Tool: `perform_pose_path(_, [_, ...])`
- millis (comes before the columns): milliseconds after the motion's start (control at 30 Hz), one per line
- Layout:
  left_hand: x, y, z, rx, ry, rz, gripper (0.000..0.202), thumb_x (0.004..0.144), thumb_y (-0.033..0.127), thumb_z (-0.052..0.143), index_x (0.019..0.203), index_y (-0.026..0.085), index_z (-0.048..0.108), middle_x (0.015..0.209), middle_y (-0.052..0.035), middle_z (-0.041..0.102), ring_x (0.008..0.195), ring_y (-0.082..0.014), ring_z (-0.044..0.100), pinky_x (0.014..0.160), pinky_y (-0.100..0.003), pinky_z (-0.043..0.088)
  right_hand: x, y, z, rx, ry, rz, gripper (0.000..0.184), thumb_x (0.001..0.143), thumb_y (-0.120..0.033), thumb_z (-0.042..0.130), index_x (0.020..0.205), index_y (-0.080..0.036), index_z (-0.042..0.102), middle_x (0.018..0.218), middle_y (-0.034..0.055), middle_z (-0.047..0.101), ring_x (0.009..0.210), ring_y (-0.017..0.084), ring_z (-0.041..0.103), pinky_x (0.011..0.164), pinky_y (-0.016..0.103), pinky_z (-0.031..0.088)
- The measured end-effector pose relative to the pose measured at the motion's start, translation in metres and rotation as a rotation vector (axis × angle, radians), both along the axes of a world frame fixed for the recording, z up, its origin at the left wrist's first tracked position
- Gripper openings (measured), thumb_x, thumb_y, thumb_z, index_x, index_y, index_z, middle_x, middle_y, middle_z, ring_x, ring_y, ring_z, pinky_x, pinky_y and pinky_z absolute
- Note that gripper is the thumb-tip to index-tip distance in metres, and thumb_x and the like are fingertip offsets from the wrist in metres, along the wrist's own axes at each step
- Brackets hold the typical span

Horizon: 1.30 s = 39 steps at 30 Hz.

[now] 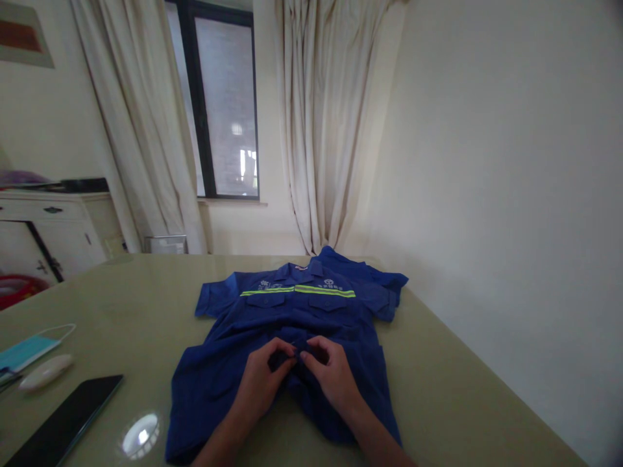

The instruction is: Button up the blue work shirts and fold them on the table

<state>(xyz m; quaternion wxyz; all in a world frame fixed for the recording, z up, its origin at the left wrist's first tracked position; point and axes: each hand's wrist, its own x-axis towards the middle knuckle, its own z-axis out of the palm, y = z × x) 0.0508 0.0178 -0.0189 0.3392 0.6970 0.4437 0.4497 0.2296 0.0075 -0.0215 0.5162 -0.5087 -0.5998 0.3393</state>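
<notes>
A blue short-sleeved work shirt [292,311] with a yellow-green reflective stripe across the chest lies face up on the olive-green table [462,389], collar pointing away from me. My left hand [263,379] and my right hand [327,373] meet at the shirt's centre front, below the chest pockets. The fingers of both are curled and pinched on the front placket fabric, fingertips almost touching each other. Whatever small part they pinch is hidden by the fingers.
At the table's left edge lie a dark phone or tablet [63,421], a white oval object [46,371] and a light blue face mask [29,349]. Behind stand cream curtains [326,130], a window [224,104], a white cabinet [53,227]. A plain wall runs along the right.
</notes>
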Motion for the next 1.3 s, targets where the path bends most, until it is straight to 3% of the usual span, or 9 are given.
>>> perform_pose_path(200, [0.000, -0.001, 0.003, 0.026, 0.029, 0.046, 0.011, 0.085, 0.034, 0.068, 0.086, 0.023, 0.070, 0.085, -0.0005, 0.075, 0.083, -0.0207, 0.070, 0.077, -0.030, 0.053, -0.001, -0.001, 0.002, 0.029, 0.009, 0.003, 0.019, 0.081, -0.038, 0.071, 0.087, -0.020, 0.073, 0.075, 0.0003, 0.069, 0.069, 0.017, 0.060, 0.063, 0.026, 0.046])
perform_pose_path(600, [0.001, -0.004, 0.008, 0.009, 0.045, 0.057, 0.013, 0.081, 0.033, 0.069, 0.086, 0.021, 0.071, 0.084, -0.0016, 0.076, 0.081, -0.0211, 0.070, 0.078, -0.031, 0.055, 0.000, -0.011, 0.013, 0.105, -0.052, 0.063, 0.017, 0.089, -0.035, 0.066, 0.094, -0.021, 0.075, 0.086, 0.0025, 0.073, 0.081, 0.019, 0.066, 0.073, 0.027, 0.050])
perform_pose_path(800, [0.004, -0.005, 0.007, 0.008, 0.016, 0.041, 0.012, 0.083, 0.033, 0.068, 0.084, 0.021, 0.069, 0.080, 0.0001, 0.074, 0.078, -0.0193, 0.069, 0.073, -0.027, 0.054, 0.000, -0.014, 0.020, 0.160, -0.018, 0.125, 0.033, 0.101, -0.040, 0.050, 0.098, -0.023, 0.078, 0.091, 0.0037, 0.073, 0.089, 0.019, 0.066, 0.082, 0.028, 0.049])
perform_pose_path(1100, [0.005, -0.006, 0.010, 0.020, 0.013, 0.063, 0.014, 0.082, 0.035, 0.068, 0.087, 0.021, 0.070, 0.084, -0.0009, 0.076, 0.080, -0.0202, 0.071, 0.075, -0.029, 0.055, 0.005, -0.004, 0.014, 0.047, 0.056, 0.140, 0.025, 0.090, -0.042, 0.067, 0.080, -0.020, 0.076, 0.078, 0.0014, 0.072, 0.077, 0.018, 0.064, 0.073, 0.027, 0.047])
perform_pose_path(1300, [0.004, -0.005, 0.007, 0.010, 0.008, 0.036, 0.015, 0.084, 0.032, 0.066, 0.093, 0.022, 0.072, 0.092, -0.0027, 0.078, 0.090, -0.0223, 0.072, 0.084, -0.032, 0.056, 0.001, 0.001, 0.004, -0.014, 0.098, 0.131, 0.020, 0.087, -0.039, 0.070, 0.088, -0.020, 0.073, 0.078, 0.0006, 0.071, 0.074, 0.018, 0.064, 0.067, 0.026, 0.047])
